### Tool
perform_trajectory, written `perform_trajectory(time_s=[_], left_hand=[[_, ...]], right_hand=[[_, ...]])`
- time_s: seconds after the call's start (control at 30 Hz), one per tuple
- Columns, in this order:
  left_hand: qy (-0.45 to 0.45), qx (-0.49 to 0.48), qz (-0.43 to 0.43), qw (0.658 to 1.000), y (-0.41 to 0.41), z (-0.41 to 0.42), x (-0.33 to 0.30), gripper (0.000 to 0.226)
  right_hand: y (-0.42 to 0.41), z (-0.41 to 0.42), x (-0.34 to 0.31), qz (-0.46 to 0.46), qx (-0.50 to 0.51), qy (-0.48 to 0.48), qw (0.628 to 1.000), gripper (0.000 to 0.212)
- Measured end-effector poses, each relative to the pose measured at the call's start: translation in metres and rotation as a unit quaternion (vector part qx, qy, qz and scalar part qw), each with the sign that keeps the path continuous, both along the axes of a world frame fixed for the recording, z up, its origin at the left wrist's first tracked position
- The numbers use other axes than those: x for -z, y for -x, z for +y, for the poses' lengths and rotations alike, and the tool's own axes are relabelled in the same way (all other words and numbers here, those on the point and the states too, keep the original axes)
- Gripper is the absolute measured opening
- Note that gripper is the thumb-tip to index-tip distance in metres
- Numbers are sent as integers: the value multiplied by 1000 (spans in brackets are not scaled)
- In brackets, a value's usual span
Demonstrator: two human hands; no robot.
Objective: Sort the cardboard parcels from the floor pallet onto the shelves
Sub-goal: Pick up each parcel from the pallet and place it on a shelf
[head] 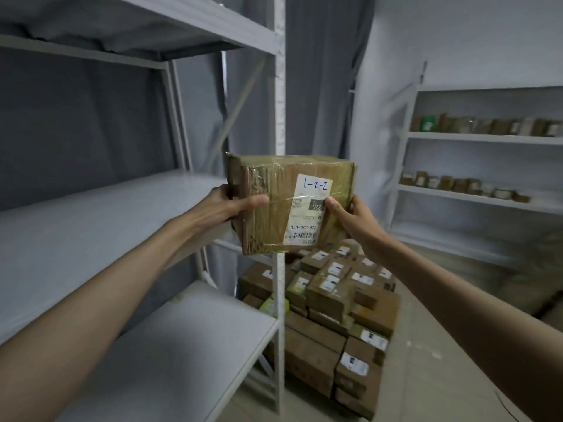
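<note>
Holding parcel | left hand, right hand | fingers seemingly behind

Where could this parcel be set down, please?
The near rack's middle shelf and lower shelf, left of its white upright, show bare boards. The pallet stack is packed, and the far rack holds rows of parcels. Both hands hold the parcel.

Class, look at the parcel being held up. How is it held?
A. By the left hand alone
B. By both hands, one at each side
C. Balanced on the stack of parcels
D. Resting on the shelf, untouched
B: the left hand and the right hand grip opposite sides of the parcel, lifted clear of the stack of parcels.
</note>
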State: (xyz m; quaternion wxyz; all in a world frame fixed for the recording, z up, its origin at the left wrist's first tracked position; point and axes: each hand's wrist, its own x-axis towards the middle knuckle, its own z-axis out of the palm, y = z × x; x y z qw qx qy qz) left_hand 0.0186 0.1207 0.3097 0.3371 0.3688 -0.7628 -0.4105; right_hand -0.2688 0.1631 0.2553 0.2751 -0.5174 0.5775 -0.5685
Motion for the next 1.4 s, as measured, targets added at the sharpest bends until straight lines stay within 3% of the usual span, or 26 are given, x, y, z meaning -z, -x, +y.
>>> perform_trajectory(time_s=[0.13,0.33,0.4,0.5,0.6,0.8,1.1,1.4], left_hand=[[24,39,-24,999,76,-6,11,48],[7,68,-36,997,201,-16,37,56],[-1,66,-22,998,243,-17,49,71],[-5,37,-8,999,307,-14,72,112],[-22,24,-4,999,362,-9,95,124],[-8,-4,-21,1000,440,-17,119,108],[35,-38,-123,991,522,-99,156,97],[-15,-63,-91,994,628,-261,174,87]], right_hand=[[68,28,9,-5,39,-4,999,51],[182,56,22,6,77,-41,996,56],[220,62,30,13,88,-55,994,61],[276,66,44,15,109,-74,991,64],[322,66,61,12,116,-96,989,60],[397,55,96,0,113,-124,986,63],[473,-13,153,-24,121,-145,982,63],[578,-176,147,0,107,-142,984,65]])
